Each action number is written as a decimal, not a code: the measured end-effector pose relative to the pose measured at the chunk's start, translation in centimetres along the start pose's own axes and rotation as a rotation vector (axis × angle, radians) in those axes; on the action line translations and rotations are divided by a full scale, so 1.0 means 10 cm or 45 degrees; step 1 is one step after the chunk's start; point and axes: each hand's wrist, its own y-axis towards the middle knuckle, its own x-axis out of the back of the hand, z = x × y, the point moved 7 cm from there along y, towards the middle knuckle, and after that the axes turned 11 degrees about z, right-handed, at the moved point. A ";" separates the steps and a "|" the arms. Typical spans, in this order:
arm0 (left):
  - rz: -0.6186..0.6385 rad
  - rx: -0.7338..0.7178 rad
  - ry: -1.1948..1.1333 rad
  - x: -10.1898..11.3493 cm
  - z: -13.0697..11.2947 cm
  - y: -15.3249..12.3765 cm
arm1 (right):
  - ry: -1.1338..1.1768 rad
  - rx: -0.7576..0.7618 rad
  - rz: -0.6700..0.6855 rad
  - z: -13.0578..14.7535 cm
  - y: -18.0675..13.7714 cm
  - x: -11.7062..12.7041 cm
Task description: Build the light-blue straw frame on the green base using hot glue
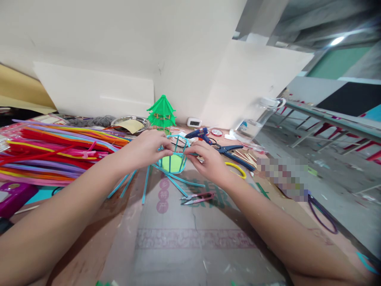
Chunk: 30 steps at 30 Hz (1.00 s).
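A small cage-like frame of blue pipe cleaners [170,163] with a light green base stands between my hands. My left hand [151,147] pinches it at the upper left, thumb and forefinger together. On the other side, the fingers of my right hand [206,159] are closed on a blue strip at its right edge. The fingertips partly hide the strip. Several loose blue pipe cleaners [145,184] lie in front of the frame. Pink-handled thread snips [198,198] rest below my right hand. Behind the frame stands a green tiered-roof model [162,111].
Bundles of coloured pipe cleaners [59,153] cover the left side. Behind my right hand lie a blue glue gun [198,134], pliers [236,155] and a yellow ring [239,169]. A small digital timer [194,122] and a clear water bottle [253,121] stand near the white wall.
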 end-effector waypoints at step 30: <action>-0.001 0.003 0.004 -0.04 0.03 0.03 | 0.041 -0.050 0.041 0.00 0.01 -0.04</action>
